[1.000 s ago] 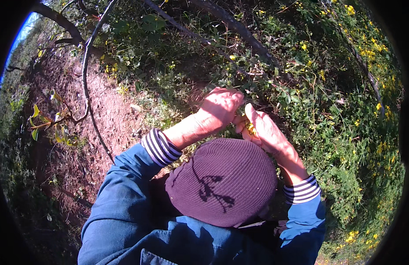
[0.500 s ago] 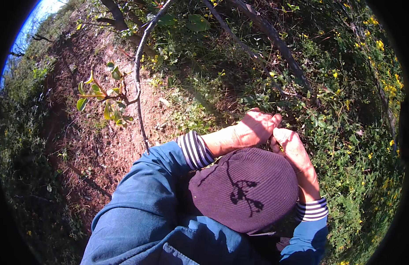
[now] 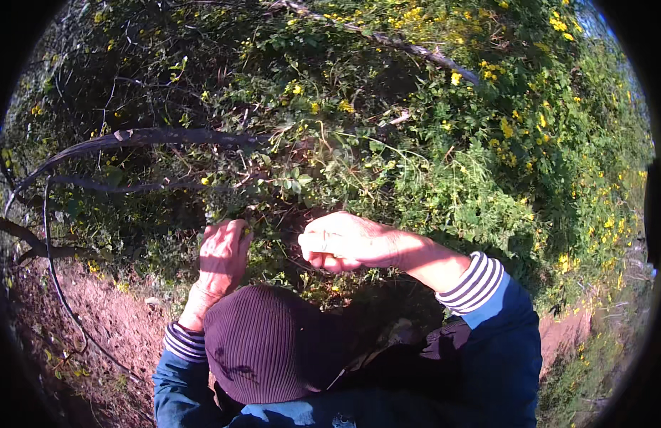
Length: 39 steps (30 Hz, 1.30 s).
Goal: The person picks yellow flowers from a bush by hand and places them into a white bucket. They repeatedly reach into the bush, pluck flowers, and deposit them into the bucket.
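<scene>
My left hand (image 3: 220,257) reaches up into a green shrub (image 3: 359,164) dotted with small yellow flowers, its fingers curled around leafy twigs (image 3: 234,214). To its right, about a hand's width away, my right hand (image 3: 345,242) is closed in a fist against the foliage, and nothing shows inside it. Both arms wear blue sleeves with striped cuffs (image 3: 473,282). A purple ribbed knit cap (image 3: 263,342) sits just below the hands and hides part of the left forearm.
Dark bare branches (image 3: 152,137) arch across the left of the shrub. Red soil (image 3: 109,328) lies at the lower left, crossed by a thin black line (image 3: 56,285). Denser yellow-flowered growth (image 3: 544,143) fills the right, with a strip of red earth (image 3: 573,332) below it.
The hands, pressed together a second ago, are now apart. The view has swung, so the red soil moved to the lower left and the shrub fills most of the frame.
</scene>
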Available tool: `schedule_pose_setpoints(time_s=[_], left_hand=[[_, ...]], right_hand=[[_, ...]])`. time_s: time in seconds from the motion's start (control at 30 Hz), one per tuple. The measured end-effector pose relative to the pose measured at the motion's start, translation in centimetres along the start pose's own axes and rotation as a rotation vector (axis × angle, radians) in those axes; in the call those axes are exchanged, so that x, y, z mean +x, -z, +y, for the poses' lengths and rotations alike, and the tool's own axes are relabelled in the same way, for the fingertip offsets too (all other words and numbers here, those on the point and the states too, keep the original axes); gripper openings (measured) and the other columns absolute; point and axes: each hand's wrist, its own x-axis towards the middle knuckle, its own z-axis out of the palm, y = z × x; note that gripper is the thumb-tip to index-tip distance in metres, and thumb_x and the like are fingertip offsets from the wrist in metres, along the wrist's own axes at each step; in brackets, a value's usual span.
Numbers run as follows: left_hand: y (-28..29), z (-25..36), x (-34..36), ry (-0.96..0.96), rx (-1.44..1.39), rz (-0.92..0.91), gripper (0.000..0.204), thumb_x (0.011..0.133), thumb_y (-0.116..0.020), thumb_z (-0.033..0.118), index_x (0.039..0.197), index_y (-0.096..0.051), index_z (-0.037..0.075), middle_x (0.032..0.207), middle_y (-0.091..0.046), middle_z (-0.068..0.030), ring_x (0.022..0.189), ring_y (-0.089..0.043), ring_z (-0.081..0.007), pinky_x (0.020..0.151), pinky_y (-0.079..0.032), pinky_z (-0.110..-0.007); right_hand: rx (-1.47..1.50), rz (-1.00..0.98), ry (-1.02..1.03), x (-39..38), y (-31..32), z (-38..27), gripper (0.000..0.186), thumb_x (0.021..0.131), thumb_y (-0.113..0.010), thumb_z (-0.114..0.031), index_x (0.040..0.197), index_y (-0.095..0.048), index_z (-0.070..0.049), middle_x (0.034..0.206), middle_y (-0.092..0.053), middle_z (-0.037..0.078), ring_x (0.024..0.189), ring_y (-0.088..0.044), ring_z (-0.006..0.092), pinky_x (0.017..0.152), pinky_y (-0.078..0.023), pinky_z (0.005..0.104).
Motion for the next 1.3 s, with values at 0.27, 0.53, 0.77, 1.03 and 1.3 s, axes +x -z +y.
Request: schedule_pose_setpoints(time_s=[0.27, 0.53, 0.77, 1.03, 1.3], left_hand=[[4.9, 6.0, 6.9, -0.180, -0.205, 0.053, 0.049, 0.074, -0.072, 0.021, 0.115, -0.053, 0.002, 0.113, -0.056, -0.0171, 0.107, -0.052, -0.0356, 0.097, -0.039, -0.045], [9.6, 16.9, 19.4, -0.309, -0.392, -0.077, 0.024, 0.089, -0.058, 0.022, 0.094, -0.061, -0.001, 0.080, -0.062, -0.0104, 0.074, -0.060, -0.0216, 0.071, -0.047, -0.033], [7.2, 26.6, 25.9, -0.299, -0.335, -0.386, 0.039, 0.094, -0.054, 0.035, 0.103, -0.062, -0.002, 0.084, -0.062, -0.0066, 0.079, -0.056, -0.0131, 0.072, -0.046, -0.031], [-4.6, 29.6, 30.3, -0.406, -0.296, -0.327, 0.043, 0.087, -0.056, 0.032, 0.109, -0.061, -0.004, 0.103, -0.064, -0.0223, 0.097, -0.062, -0.0329, 0.086, -0.047, -0.042], [-13.8, 35.9, 34.9, -0.436, -0.456, -0.263, 0.077, 0.079, -0.062, 0.014, 0.144, -0.022, 0.001, 0.139, -0.039, -0.0238, 0.129, -0.041, -0.0360, 0.108, -0.034, -0.038]], right_hand=[[0.304, 0.189, 0.481, -7.2, 4.1, -4.5, 0.032, 0.098, -0.049, -0.030, 0.092, -0.059, 0.000, 0.068, -0.054, 0.001, 0.047, -0.042, 0.0036, 0.040, -0.033, 0.0172], [0.543, 0.413, 0.987, -15.7, 11.9, -7.9, 0.028, 0.101, -0.042, -0.029, 0.090, -0.052, -0.005, 0.061, -0.041, -0.003, 0.047, -0.033, 0.0061, 0.037, -0.026, 0.0201], [0.471, 0.881, 1.333, -28.8, 18.9, -6.8, 0.022, 0.102, -0.035, -0.024, 0.096, -0.049, -0.008, 0.059, -0.041, -0.005, 0.044, -0.034, 0.0067, 0.037, -0.028, 0.0212], [0.620, 0.748, 1.252, -29.1, 19.6, -4.3, 0.022, 0.100, -0.043, -0.019, 0.104, -0.051, 0.001, 0.064, -0.037, -0.003, 0.051, -0.031, 0.0070, 0.041, -0.025, 0.0206], [0.505, 1.087, 1.047, -30.7, 16.1, -1.7, 0.022, 0.101, -0.041, -0.021, 0.102, -0.051, -0.001, 0.064, -0.036, -0.004, 0.050, -0.031, 0.0059, 0.038, -0.027, 0.0197]])
